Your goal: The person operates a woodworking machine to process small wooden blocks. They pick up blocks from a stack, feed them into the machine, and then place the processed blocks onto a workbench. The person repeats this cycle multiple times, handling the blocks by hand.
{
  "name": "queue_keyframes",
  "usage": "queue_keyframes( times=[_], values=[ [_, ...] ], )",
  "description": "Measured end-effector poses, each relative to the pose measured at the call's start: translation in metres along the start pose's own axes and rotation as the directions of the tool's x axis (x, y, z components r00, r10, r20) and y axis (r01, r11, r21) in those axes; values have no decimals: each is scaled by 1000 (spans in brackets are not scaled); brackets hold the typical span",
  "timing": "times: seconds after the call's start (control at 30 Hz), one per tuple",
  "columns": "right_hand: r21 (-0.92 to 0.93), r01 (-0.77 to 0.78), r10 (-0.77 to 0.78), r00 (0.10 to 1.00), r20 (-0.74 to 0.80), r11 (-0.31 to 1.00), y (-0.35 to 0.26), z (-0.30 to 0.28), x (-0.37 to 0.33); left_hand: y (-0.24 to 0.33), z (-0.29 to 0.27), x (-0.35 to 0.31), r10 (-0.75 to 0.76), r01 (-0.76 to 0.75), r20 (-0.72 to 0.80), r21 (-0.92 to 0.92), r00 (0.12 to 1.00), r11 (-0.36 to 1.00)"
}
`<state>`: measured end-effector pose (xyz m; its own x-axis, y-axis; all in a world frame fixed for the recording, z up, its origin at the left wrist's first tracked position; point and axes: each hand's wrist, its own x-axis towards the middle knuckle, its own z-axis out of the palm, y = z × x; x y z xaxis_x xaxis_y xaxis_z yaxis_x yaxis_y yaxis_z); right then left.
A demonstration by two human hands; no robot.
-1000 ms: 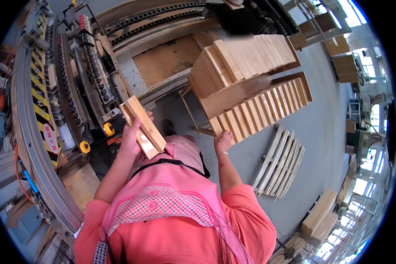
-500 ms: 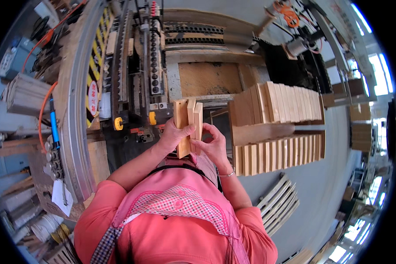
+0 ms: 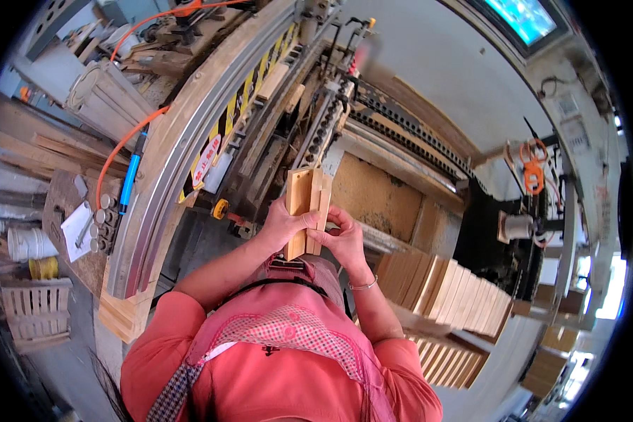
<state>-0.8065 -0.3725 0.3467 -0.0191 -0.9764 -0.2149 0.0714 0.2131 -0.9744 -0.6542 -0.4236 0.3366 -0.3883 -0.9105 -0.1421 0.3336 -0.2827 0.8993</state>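
I hold a small stack of light wooden boards (image 3: 304, 204) upright in front of my chest, edges up. My left hand (image 3: 283, 226) wraps the left side of the stack. My right hand (image 3: 343, 238) presses against its right side, a thin bracelet on the wrist. The boards point toward the long woodworking machine (image 3: 288, 119) ahead, with its rollers and chain feed. A flat particle-board table (image 3: 376, 200) of the machine lies just beyond the stack.
Rows of similar boards stand on edge on a rack (image 3: 446, 288) at my right. A curved metal rail with yellow-black warning stripes (image 3: 183, 162) and an orange hose run at left. A slatted wooden crate (image 3: 35, 313) and a bench with small parts sit far left.
My view has swung from the board rack toward the machine. The stack went from my left hand alone to both hands, held upright in front of me.
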Motion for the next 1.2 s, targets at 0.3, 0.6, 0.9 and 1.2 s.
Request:
queue_keyframes(
  times=[0.3,0.6,0.9,1.2],
  values=[
    [-464,207,-133,973,187,862,-36,-54,105,-9,3,37,-32,4,-278,-103,960,995],
    [-864,449,-390,855,342,228,-93,-85,318,-31,-25,32,169,-77,-376,249,911,965],
    [-924,382,-195,904,380,-29,-75,-46,434,-40,-40,35,128,-41,-474,190,871,981],
    [-926,371,-111,919,378,-73,-67,-22,449,-50,-48,40,98,0,-460,208,882,978]
  ],
)
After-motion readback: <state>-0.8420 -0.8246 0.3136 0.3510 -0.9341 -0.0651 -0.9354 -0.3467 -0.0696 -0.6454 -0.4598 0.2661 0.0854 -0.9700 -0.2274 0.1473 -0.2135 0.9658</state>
